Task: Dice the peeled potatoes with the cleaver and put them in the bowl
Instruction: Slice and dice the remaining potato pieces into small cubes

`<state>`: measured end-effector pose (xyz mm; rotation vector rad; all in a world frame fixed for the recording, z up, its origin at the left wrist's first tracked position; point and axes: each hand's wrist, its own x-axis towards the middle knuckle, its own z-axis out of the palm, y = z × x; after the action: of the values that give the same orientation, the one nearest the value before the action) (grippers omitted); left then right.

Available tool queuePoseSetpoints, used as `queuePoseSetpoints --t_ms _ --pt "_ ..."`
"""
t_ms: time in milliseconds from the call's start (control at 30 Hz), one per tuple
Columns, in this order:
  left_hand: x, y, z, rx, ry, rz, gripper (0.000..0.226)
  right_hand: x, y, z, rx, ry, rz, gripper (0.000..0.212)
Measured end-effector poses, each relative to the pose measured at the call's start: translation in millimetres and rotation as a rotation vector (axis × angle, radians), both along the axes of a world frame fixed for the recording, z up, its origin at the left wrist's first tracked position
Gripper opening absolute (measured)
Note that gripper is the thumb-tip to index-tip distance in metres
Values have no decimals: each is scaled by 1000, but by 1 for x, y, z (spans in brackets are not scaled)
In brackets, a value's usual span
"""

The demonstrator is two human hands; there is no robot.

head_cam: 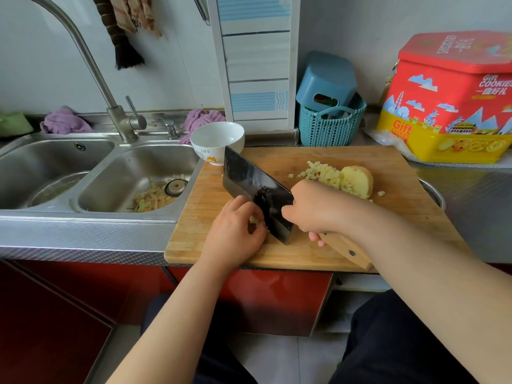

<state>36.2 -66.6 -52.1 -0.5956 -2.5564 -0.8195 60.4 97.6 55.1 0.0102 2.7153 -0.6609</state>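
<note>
the right hand (310, 209) grips the cleaver (257, 194) over the cutting board (304, 253); the left hand (235, 231) curls around potato bits (253, 219) beside the blade. diced potato (324, 176) and a half potato (358, 180) sit farther back, the bowl (217, 141) at the board's far left corner.

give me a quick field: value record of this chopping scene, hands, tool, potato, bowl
left hand: on the cutting board, fingers curled on small potato bits against the blade
right hand: gripping the cleaver by its wooden handle
diced potato: pile on the board behind the right hand
uncut potato piece: beside the pile
bowl: white, at the board's far left corner, looks empty
sink: peelings inside
</note>
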Motion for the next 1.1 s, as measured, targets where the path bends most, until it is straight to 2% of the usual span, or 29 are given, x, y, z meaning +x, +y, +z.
queuePoseSetpoints --t_ms 133,300,667,867,1000,1100 --pt "-1 0 0 22 8 -14 4 -3 6 0 -43 -10 -9 23" --pt "1 -1 2 75 -43 -44 19 -1 13 1 -60 34 -15 21" --pt "0 1 1 -7 14 -29 5 -2 16 7 -159 45 -43 19" --pt "0 3 5 -35 54 -40 21 -2 20 14 -192 52 -57 21" --pt "-3 1 6 -58 76 0 4 -2 22 17 -208 59 -53 20" --pt "-3 -5 10 -30 61 42 12 -1 24 21 -226 43 -40 16"
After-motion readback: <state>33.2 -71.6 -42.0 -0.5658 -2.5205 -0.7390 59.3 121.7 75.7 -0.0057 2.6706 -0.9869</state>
